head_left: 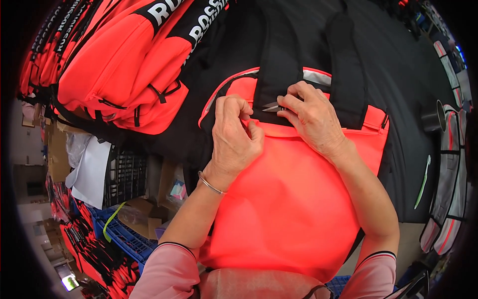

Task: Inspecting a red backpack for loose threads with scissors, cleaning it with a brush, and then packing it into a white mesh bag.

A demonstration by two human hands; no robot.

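Note:
A bright red-orange and black backpack (294,199) lies before me and hangs over the table's near edge toward my lap. Its two black straps (347,70) stretch away from me. My right hand (314,117) is closed around small metal thread snips (271,107), whose blades point left just above the bag's upper seam. Close by on the left, my left hand (234,132) is closed in a pinch at the same seam. Whatever its fingertips grip is hidden, perhaps a bit of fabric or thread. A bracelet circles my left wrist.
A pile of similar red-orange backpacks (119,65) rises at the left on the black-covered table (398,65). On the right are a metal cup (434,117), a toothbrush (423,182) and grey pieces with red stripes (450,169). Crates (124,234) and cartons stand lower left.

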